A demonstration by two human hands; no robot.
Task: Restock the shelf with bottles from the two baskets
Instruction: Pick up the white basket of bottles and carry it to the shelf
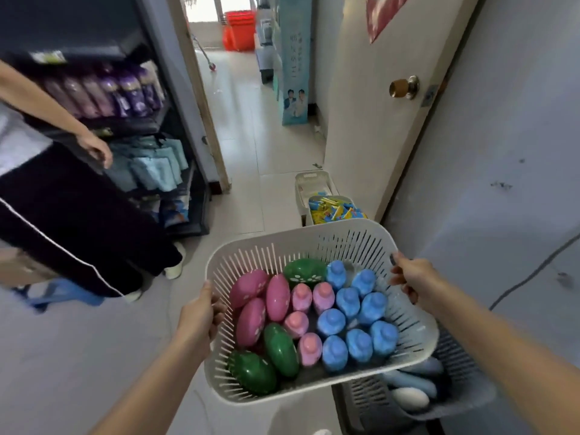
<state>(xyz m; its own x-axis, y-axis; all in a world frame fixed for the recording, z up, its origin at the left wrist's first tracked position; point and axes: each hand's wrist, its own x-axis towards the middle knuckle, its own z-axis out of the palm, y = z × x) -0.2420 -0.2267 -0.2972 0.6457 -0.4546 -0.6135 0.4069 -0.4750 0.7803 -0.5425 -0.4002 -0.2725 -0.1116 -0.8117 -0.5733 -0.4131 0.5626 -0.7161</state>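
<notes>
Left hand (201, 312): grips the near-left rim of the white basket (354, 243), fingers curled round the edge, forearm reaching in from the near edge.
Right hand (414, 277): grips the same basket's right rim, fingers hooked over the edge, thumb towards the far side; the arm runs off the near right corner.
Shelf (135, 120): dark unit at the far left, well apart from both hands, blurred; it holds purple packs (125, 92) on an upper level and teal packs (157, 167) below; its top and left side are cut off.
Door (376, 120): pale, open, at the far right, with a brass knob (404, 86).
Second person (72, 221): stands left beside the shelf, mostly out of frame, one hand (97, 149) hanging.
White basket: slatted, held between the hands and tilted, above the floor.
Grey basket (464, 400): near right, below the white one and largely hidden by it; pale bottles (411, 398) lie in it.
Floor basket (335, 210): far side of the white one, filled with yellow packets, partly hidden.
Blue bottles (357, 312): upright in the white basket's right half, nearer the right hand.
Pink oval bottles (251, 318): left half, just beside the left hand.
Green oval bottles (281, 348): near left, with one at the far middle.
Small pink bottles (303, 321): upright in the middle; labels unreadable.
</notes>
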